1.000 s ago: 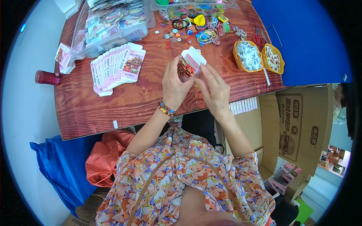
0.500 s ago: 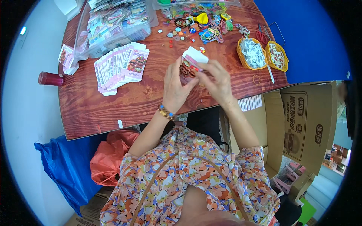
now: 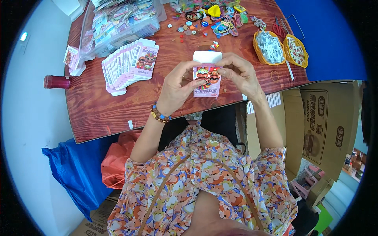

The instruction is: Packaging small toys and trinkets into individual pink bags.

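A small pink cardboard box (image 3: 207,91) with cartoon figures on its front is held upright between both my hands, its white top flap (image 3: 208,57) raised. My left hand (image 3: 179,82) grips the left edge, the thumb lying across the front. On the other side, my right hand (image 3: 241,74) pinches the upper right edge with thumb and fingers. To the left, a fanned stack of similar flat pink boxes (image 3: 128,67) lies on the wooden table (image 3: 92,114). What the held box contains is hidden.
A clear bin (image 3: 122,41) of packets stands at the far left, a dark red jar (image 3: 57,82) at the left edge. Hair ties (image 3: 224,27) and trinkets lie beyond my hands. Yellow baskets (image 3: 269,59) and red scissors (image 3: 278,30) sit right; an open carton (image 3: 293,129) stands below.
The box, tilted and mostly covered by my fingers before, now faces me upright with its front showing. My hands have moved slightly right and apart, to its two sides.
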### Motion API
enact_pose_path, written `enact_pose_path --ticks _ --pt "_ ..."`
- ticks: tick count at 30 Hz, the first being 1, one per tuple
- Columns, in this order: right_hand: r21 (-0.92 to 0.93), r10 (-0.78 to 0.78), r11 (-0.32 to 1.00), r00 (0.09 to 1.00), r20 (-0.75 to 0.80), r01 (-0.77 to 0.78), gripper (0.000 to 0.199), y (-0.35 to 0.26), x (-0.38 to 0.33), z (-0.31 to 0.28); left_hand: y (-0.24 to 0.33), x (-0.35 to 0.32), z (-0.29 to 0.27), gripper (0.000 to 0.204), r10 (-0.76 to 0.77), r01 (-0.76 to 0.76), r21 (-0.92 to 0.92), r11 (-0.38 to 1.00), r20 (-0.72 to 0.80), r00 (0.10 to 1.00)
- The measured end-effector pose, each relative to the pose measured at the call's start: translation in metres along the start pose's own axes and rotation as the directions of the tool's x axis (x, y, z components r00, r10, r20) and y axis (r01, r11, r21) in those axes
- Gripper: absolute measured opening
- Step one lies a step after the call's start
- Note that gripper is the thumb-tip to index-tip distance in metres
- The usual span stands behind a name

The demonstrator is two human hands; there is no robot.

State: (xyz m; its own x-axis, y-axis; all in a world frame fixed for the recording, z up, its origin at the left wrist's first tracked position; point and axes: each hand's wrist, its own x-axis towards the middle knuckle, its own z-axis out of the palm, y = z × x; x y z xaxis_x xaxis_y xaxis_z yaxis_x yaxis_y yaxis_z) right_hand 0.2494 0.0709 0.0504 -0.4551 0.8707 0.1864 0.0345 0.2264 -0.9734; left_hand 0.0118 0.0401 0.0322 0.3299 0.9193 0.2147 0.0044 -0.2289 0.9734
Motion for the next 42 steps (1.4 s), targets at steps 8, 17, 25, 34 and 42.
enact_pose_path --ticks 8,17,25,34,42 --pt "0.014 0.034 0.999 0.996 -0.087 -0.032 0.011 -0.037 0.001 0.021 0.008 -0.01 0.009 0.04 -0.12 0.098 -0.174 0.98 -0.117 0.986" --pt "0.173 0.257 0.946 0.958 0.126 -0.276 0.019 -0.03 0.01 -0.002 0.025 -0.015 0.009 0.042 -0.142 0.138 -0.061 0.989 -0.06 0.988" --pt "0.079 0.346 0.926 0.913 0.217 -0.369 0.024 -0.028 0.012 -0.009 0.014 -0.015 0.008 0.038 -0.153 0.151 -0.059 0.987 -0.032 0.988" --pt "0.076 0.311 0.94 0.925 0.22 -0.334 0.016 -0.025 0.008 -0.001 0.015 -0.017 0.012 0.037 -0.17 0.167 -0.072 0.983 -0.037 0.985" --pt "0.068 0.281 0.954 0.95 0.135 -0.292 0.019 -0.021 0.004 0.006 0.01 -0.02 0.014 0.043 -0.102 0.098 -0.069 0.993 -0.049 0.994"
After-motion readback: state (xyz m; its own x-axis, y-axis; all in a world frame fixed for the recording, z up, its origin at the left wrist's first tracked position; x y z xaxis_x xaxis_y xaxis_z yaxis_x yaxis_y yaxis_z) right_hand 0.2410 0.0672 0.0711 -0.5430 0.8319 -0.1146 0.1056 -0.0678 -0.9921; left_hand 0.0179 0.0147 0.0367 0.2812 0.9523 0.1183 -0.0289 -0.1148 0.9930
